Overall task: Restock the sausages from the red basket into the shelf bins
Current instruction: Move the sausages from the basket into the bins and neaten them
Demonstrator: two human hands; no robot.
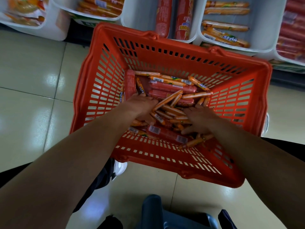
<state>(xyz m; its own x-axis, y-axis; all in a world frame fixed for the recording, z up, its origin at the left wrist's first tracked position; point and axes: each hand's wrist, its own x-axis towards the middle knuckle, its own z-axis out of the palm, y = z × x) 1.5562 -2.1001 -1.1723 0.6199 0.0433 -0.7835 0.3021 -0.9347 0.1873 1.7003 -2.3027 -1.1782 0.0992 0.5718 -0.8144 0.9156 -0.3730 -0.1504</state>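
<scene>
Two bare hands reach down into a red plastic lattice basket (165,63) that stands on the glossy cream tiled floor (33,71), right in front of a row of white plastic shelf bins (138,14). Its bottom is heaped with sausages of two kinds, lying criss-cross. The thin orange-wrapped sausages (196,95) are slim sticks with pinched ends, small white barcode labels and dark printed patches; the thick red-wrapped sausages (171,87) are stout tubes, and one at the near wall shows two white barcode panels.

The left hand (142,106) is sunk in the left part of the heap; its fingers are curled round a bundle of thin orange sticks (168,99) that fans out toward the far right. The right hand (199,119) lies palm down on the right part of the heap; its fingers are stretched fairly straight and wide, with the thumb apart, and rest on the orange sticks without visibly closing on any.

In the bins beyond the basket, the middle one holds a few thick red tubes set lengthwise; the bin to its right (267,22) holds several thin orange sticks lying crosswise, with bare bottom showing; the far-right bin (292,30) is piled with red tubes. A white shoe (121,167) shows under the near left corner of the basket.
</scene>
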